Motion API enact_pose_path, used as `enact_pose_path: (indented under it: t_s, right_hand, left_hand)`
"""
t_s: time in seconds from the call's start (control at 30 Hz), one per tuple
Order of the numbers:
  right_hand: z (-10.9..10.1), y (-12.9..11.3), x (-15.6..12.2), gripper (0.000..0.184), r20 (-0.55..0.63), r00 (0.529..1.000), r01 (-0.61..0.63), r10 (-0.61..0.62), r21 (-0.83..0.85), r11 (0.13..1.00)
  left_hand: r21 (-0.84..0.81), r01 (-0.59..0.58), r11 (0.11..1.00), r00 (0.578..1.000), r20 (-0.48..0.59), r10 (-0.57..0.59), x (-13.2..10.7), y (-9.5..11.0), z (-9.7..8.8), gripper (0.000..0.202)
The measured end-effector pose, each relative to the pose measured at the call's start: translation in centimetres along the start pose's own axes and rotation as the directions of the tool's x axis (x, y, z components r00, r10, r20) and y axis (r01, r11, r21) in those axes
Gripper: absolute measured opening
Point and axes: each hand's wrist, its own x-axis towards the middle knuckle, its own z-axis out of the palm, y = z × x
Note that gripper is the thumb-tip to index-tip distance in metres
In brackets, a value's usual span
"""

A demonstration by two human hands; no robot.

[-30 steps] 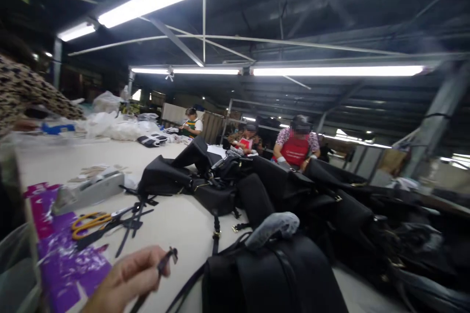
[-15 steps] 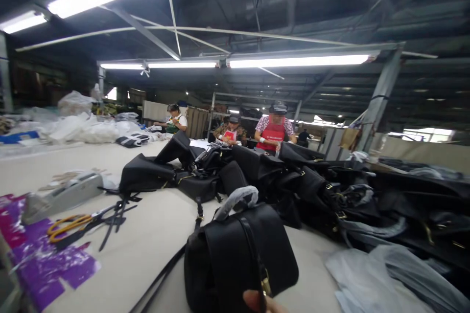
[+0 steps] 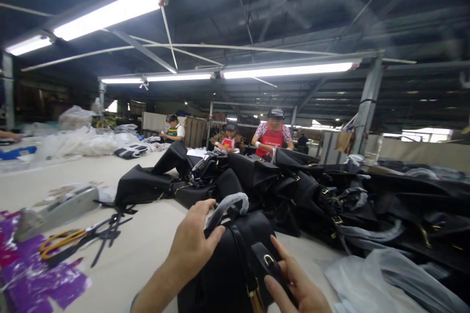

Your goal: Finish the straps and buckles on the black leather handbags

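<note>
A black handbag (image 3: 220,264) stands in front of me on the pale table, its top handle (image 3: 231,203) wrapped in translucent plastic. My left hand (image 3: 194,242) is at the bag's upper left, thumb on the top and fingers by the base of the handle. At the right front, my right hand (image 3: 299,281) has its thumb and fingers around a black leather tab (image 3: 270,261) that carries a gold ring. Beside the tab, a narrow black strap runs down to a gold clasp (image 3: 256,298). The bag's lower part is cut off by the frame.
Many black bags (image 3: 257,176) are heaped behind and to the right. Clear plastic (image 3: 389,279) lies at the right front. Scissors (image 3: 64,242), black straps (image 3: 110,234), a grey tape dispenser (image 3: 62,210) and purple film (image 3: 40,274) lie left. Co-workers (image 3: 271,134) are beyond the heap.
My left hand has come into view at the bag's top. My right hand has moved up and right and now holds the tab with the gold ring.
</note>
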Motion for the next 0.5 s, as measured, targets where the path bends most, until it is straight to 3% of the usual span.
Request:
enact_pose_path:
  t_s: [0.07, 0.13, 0.23, 0.3, 0.33, 0.4, 0.5]
  right_hand:
    - [-0.8, 1.1, 1.1, 0.043, 0.03, 0.981, 0.194, -0.193, -0.284, 0.939]
    - [-1.7, 2.1, 2.1, 0.035, 0.118, 0.947, 0.315, -0.298, -0.503, 0.805]
    - [-2.7, 2.3, 3.1, 0.026, 0.211, 0.927, 0.362, -0.311, -0.723, 0.589]
    - [-3.2, 1.3, 3.5, 0.028, 0.209, 0.931, 0.345, -0.3, -0.774, 0.531]
    - [-3.4, 0.5, 3.7, 0.03, 0.201, 0.936, 0.334, -0.288, -0.763, 0.554]
    - [-3.5, -1.2, 3.9, 0.033, 0.167, 0.959, 0.281, -0.229, -0.667, 0.69]
    - [-2.8, -3.1, 4.1, 0.034, 0.129, 0.991, 0.006, 0.043, -0.361, 0.933]
  left_hand:
    - [0.066, 0.034, 0.997, 0.998, 0.054, -0.038, 0.8, 0.3, 0.6, 0.045]
    - [0.118, 0.09, 0.989, 0.991, 0.093, -0.101, 1.4, 0.6, 1.0, 0.038]
    - [0.125, 0.133, 0.983, 0.982, 0.115, -0.147, 2.1, 0.8, 1.1, 0.027]
    - [0.039, 0.113, 0.993, 0.982, 0.145, -0.118, 2.6, 0.7, 0.8, 0.018]
    - [-0.013, 0.1, 0.995, 0.982, 0.163, -0.097, 2.9, 0.5, 0.6, 0.014]
    - [-0.094, 0.084, 0.992, 0.979, 0.194, -0.064, 3.5, 0.2, 0.3, 0.009]
    - [-0.156, 0.083, 0.984, 0.974, 0.22, -0.047, 4.3, -0.2, 0.1, 0.007]
